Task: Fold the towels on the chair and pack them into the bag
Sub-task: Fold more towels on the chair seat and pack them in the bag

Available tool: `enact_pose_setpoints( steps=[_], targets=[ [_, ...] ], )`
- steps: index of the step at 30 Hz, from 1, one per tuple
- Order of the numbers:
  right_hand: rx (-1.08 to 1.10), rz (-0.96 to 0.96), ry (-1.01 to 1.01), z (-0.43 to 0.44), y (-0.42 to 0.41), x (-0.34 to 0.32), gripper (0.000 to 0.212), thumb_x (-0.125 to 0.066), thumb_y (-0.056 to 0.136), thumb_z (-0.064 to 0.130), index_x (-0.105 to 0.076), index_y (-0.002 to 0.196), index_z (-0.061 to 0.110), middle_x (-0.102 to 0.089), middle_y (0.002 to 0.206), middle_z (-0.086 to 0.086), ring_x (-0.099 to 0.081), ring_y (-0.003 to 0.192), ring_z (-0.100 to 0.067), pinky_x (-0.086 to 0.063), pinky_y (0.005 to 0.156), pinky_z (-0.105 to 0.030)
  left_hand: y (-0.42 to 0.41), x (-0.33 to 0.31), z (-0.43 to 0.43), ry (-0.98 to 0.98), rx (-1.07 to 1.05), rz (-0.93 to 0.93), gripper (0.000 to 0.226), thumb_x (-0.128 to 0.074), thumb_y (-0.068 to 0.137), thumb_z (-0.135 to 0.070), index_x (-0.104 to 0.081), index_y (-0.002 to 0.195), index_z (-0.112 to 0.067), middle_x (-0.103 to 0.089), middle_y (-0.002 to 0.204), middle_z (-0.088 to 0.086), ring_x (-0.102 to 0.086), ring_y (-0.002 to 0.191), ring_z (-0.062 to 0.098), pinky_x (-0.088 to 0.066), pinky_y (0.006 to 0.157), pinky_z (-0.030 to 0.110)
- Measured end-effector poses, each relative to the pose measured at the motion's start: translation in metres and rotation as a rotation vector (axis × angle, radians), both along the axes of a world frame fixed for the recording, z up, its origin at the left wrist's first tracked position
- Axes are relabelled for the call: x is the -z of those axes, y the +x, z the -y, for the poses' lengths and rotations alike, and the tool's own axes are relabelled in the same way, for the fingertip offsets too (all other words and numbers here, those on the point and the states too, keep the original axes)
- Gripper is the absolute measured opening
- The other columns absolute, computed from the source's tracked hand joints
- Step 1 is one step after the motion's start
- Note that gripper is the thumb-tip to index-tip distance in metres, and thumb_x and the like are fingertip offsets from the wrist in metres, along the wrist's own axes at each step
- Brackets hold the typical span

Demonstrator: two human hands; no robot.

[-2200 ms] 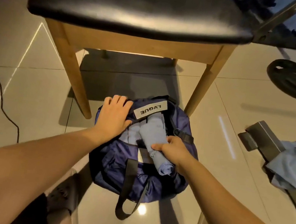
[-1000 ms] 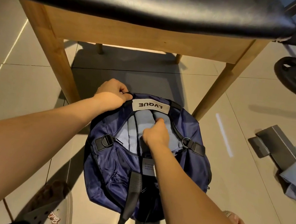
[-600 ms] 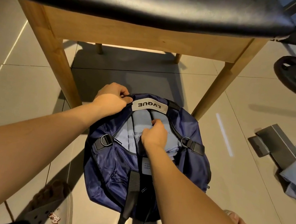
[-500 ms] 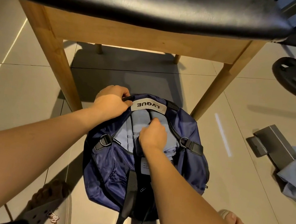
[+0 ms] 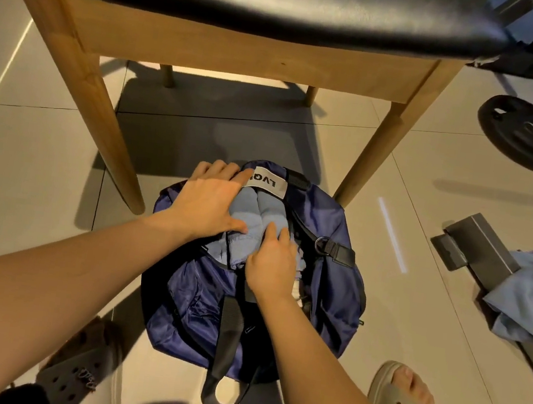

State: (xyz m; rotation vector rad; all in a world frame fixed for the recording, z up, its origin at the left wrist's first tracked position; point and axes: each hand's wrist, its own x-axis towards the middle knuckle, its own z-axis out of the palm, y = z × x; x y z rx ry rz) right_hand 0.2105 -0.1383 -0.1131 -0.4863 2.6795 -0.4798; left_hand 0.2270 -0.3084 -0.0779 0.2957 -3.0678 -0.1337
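Flat and spread, gripping nothing, the left hand [image 5: 209, 201] presses the rolled towels [image 5: 258, 216] while the right hand [image 5: 272, 265] pushes their near ends with straightish fingers, inside the navy bag [image 5: 333, 278] before the chair [image 5: 244, 53]; even, downward pressure should seat them below the rim.
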Motion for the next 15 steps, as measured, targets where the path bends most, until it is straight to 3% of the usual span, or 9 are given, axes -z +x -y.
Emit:
enact_pose_setpoints(
  steps=[4, 10, 13, 15],
  targets=[
    [0.009, 0.041, -0.048, -0.004, -0.014, 0.001, 0.039, -0.047, 0.095, 0.01, -0.048, 0.134, 0.004, -0.043, 0.146, -0.023, -0.045, 0.126, -0.041, -0.04, 0.101, -0.046, -0.003, 0.008, -0.014, -0.106, -0.043, -0.024, 0.116, -0.078, 0.06, -0.077, -0.04, 0.152, -0.017, -0.054, 0.134, 0.005, -0.048, 0.12, 0.031, -0.033, 0.101, 0.045],
    [-0.068, 0.132, -0.1, -0.016, -0.022, -0.005, 0.019, -0.044, 0.095, 0.007, -0.051, 0.111, 0.002, -0.045, 0.13, -0.027, -0.048, 0.115, -0.045, -0.038, 0.081, -0.043, -0.005, 0.0, -0.023, -0.154, -0.093, 0.007, 0.119, -0.078, 0.057, -0.079, -0.041, 0.151, -0.016, -0.054, 0.136, 0.009, -0.049, 0.12, 0.032, -0.032, 0.102, 0.048],
    [-0.096, 0.188, -0.171, -0.03, -0.022, -0.02, 0.01, -0.042, 0.096, 0.004, -0.05, 0.101, 0.004, -0.049, 0.122, -0.025, -0.049, 0.109, -0.045, -0.044, 0.091, -0.051, -0.006, -0.019, -0.024, -0.14, -0.104, 0.043, 0.115, -0.079, 0.057, -0.077, -0.043, 0.149, -0.018, -0.052, 0.137, 0.008, -0.048, 0.123, 0.032, -0.033, 0.105, 0.048],
    [-0.111, 0.238, -0.202, -0.039, -0.023, -0.038, 0.027, -0.043, 0.099, 0.002, -0.056, 0.122, -0.003, -0.052, 0.134, -0.026, -0.049, 0.12, -0.045, -0.041, 0.103, -0.052, -0.007, -0.036, -0.028, -0.139, -0.105, 0.051, 0.108, -0.079, 0.059, -0.075, -0.047, 0.145, -0.019, -0.053, 0.137, 0.009, -0.048, 0.124, 0.032, -0.036, 0.105, 0.048]
  ],
)
